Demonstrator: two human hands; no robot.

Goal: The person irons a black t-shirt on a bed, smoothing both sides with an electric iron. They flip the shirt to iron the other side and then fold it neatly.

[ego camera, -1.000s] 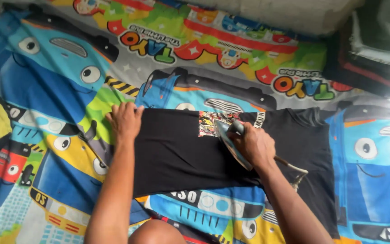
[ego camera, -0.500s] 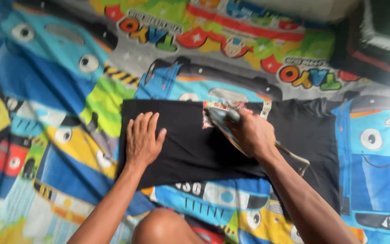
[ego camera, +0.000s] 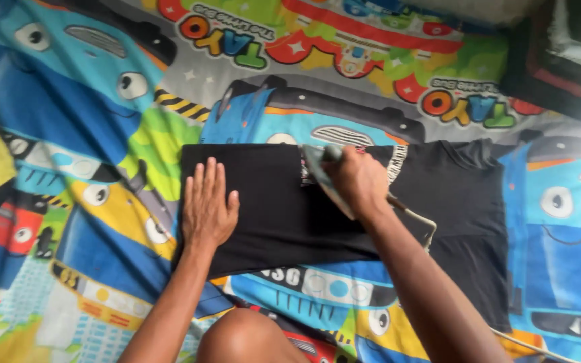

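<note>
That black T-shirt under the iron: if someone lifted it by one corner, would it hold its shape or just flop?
The black T-shirt would probably flop: it lies flat and thin on the cartoon bedsheet. It looks light, and the left hand pressing on it suggests it slides or bunches easily. The iron in the right hand seems rigid by contrast.

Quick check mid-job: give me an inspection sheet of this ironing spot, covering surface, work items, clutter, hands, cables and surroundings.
Surface: cartoon-bus bedsheet spread flat, brightly coloured.
Job's things: black T-shirt lying folded on the sheet, a colourful print partly hidden under the iron.
Clutter: nothing seen on the sheet beside the shirt.
Hands: left hand pressed flat, fingers spread, on the shirt's left part; right hand closed around the iron's handle.
Cables: iron cord loops from behind the right wrist across the shirt towards the lower right.
Surroundings: stack of folded dark clothes at the upper right corner; the person's bare knee at the bottom edge.
</note>
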